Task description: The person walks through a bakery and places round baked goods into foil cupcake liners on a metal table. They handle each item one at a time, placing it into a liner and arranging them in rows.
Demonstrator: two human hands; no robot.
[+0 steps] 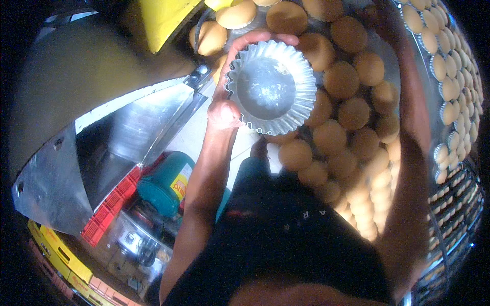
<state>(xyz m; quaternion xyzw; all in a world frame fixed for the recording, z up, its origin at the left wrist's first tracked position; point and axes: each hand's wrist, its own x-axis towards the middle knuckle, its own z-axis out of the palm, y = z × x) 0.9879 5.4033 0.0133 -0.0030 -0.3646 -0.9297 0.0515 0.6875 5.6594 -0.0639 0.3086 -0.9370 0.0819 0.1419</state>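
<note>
My left hand (226, 114) holds a fluted round metal baking tin (266, 88), its open side facing up. The thumb is on the near rim and the fingers curl around the far side. A second rim edge shows at the tin's left, but I cannot tell whether several are nested. Round golden-brown cakes (341, 80) cover the metal surface beneath and to the right; some at the top sit in fluted tins. My right arm reaches up along the right side. The right hand (369, 17) is dark and blurred above the cakes at the top, its fingers unclear.
A metal machine part with a hinged bracket (197, 74) stands at left, near a yellow panel (164, 23). Below are a teal bucket (159, 191) and red crate (111, 206). Yellow crates (65, 256) line the lower left. Racks of cakes (453, 72) stand at right.
</note>
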